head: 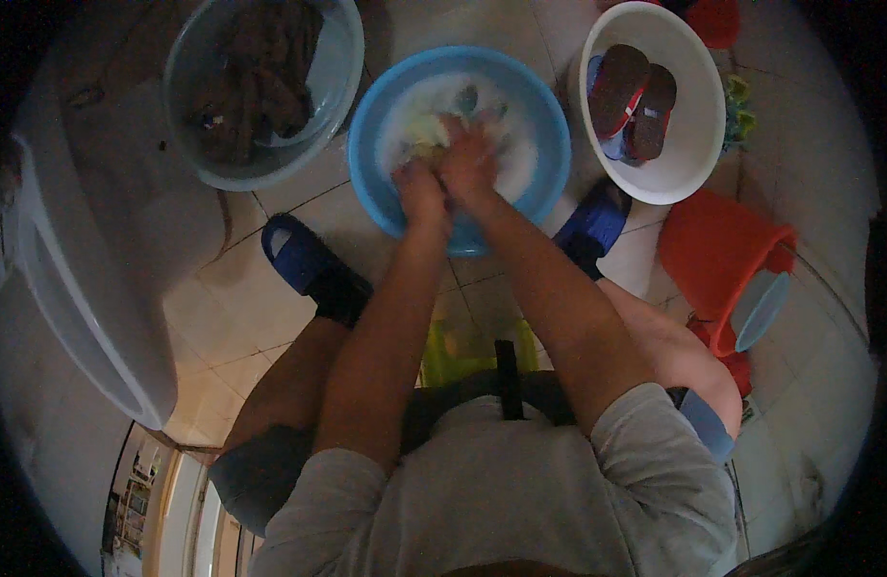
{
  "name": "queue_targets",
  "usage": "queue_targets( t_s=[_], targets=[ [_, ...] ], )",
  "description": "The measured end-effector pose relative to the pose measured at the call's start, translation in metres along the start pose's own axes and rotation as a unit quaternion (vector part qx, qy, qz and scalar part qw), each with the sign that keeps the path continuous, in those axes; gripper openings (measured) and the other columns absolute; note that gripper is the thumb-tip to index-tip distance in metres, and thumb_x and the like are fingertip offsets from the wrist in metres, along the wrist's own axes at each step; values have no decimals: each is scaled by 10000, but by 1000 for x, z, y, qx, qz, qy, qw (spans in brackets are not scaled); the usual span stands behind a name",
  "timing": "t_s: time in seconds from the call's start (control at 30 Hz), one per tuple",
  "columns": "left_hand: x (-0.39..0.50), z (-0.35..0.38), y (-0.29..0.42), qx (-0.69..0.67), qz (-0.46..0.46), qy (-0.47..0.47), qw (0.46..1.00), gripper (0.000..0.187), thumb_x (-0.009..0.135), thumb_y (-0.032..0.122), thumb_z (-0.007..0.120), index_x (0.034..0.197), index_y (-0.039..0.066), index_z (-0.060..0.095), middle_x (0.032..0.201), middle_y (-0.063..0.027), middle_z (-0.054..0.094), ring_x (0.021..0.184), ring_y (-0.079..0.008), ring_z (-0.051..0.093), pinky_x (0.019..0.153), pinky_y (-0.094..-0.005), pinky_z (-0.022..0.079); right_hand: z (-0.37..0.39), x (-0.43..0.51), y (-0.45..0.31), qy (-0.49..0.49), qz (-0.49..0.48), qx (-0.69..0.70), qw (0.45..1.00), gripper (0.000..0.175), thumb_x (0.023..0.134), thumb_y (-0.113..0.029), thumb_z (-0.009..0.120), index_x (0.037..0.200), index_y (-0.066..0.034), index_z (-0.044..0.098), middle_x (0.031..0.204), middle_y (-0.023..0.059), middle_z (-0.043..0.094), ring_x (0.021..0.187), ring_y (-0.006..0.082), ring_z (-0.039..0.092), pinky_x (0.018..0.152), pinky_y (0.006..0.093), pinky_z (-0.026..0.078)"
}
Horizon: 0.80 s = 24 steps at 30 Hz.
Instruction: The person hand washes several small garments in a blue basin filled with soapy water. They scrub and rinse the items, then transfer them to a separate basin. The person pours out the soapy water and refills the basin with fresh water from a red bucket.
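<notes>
A round blue plastic basin [460, 244] stands on the floor between the feet, with whitish sudsy water [519, 155] inside. Bunched in the suds is a wet pale yellowish cloth [425, 131], with darker greenish patches showing near its far end. My left hand [420, 189] grips the near left part of this cloth, knuckles up. Close against it, my right hand [471, 164] is closed over the cloth from the right. Both hands are low inside the basin; suds, blur and the cloth partly hide the fingertips.
A translucent tub [335, 79] with dark wet clothing [259, 94] stands far left. At the right, a white basin [674, 184] holds a pair of slippers [620, 90]. Nearer lies a tipped red bucket [710, 252]. Blue slippers [292, 252] are on my feet; a white fixture curves along the left.
</notes>
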<state>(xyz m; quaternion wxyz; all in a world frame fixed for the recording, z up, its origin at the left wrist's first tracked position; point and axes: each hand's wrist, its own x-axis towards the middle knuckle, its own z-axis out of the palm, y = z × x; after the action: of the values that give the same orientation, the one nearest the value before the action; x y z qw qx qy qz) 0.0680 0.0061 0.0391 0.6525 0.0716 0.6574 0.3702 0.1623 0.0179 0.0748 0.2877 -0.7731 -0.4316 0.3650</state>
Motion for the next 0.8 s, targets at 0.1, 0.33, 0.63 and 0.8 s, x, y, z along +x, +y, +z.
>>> queue_targets(
  t_s=[0.1,0.33,0.63,0.8],
  targets=[
    [7,-8,35,-113,-92,-90,985,390,1075,306,473,1298,28,633,1268,-139,675,1105,-313,680,936,-455,567,4,-31,-26,-103,94,172,975,346,878,-321,739,1143,-99,728,1121,182,747,1054,410,701,957,511,543],
    [3,0,36,352,187,-130,908,364,1048,273,538,1286,19,643,1242,-166,694,1070,-334,696,911,-479,571,9,-15,-4,11,-12,137,990,307,892,-309,716,1036,-38,730,1116,206,736,1015,407,709,904,520,556],
    [3,-1,37,454,202,-138,857,368,1015,271,618,1269,9,664,1204,-211,702,1067,-370,687,936,-497,553,-21,5,-21,47,6,-85,995,402,922,-401,719,1176,-91,741,1251,210,699,1152,396,666,934,511,569],
    [-9,-5,-8,523,205,0,827,460,1089,309,496,1417,5,604,1440,-251,576,1270,-385,597,1092,-481,495,-39,20,-21,24,-28,-386,922,569,942,-372,724,1470,-199,600,1550,177,492,1318,433,565,1012,540,533]
  ],
)
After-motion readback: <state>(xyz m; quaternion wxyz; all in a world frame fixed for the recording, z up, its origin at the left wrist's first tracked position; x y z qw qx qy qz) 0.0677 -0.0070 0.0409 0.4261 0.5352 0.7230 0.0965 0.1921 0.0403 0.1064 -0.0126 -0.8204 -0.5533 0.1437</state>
